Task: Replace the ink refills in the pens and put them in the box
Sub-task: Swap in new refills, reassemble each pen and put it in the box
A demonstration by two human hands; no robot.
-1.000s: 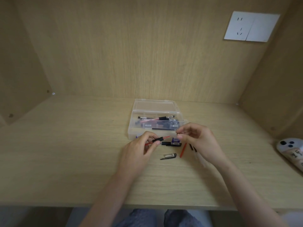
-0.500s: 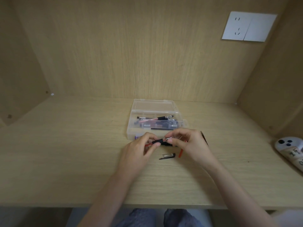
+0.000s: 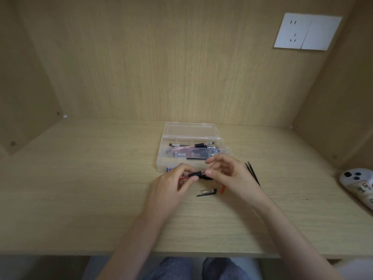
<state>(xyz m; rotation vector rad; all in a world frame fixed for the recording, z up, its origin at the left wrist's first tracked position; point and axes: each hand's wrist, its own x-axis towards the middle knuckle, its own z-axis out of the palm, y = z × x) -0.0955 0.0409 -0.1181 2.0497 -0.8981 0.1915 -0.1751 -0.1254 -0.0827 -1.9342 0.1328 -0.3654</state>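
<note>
A clear plastic box [image 3: 161, 158] stands open on the wooden desk with several pens inside. Just in front of it my left hand [image 3: 171, 186] holds a pen with a black grip and red barrel [image 3: 194, 175]. My right hand [image 3: 228, 174] pinches the pen's right end between thumb and fingers. A pen cap with a clip [image 3: 207, 192] lies on the desk below the hands. Beside it a red refill [image 3: 222, 189] shows partly under my right hand. Two dark refills [image 3: 252, 172] lie to the right of my right hand.
A white game controller [image 3: 359, 184] rests at the desk's right edge. A white wall socket [image 3: 306, 33] sits on the back panel at upper right. Wooden side panels close in the desk on both sides. My knees show below the front edge.
My right hand moved left from the desk beside the refills to the pen my left hand holds, and now pinches its right end.
</note>
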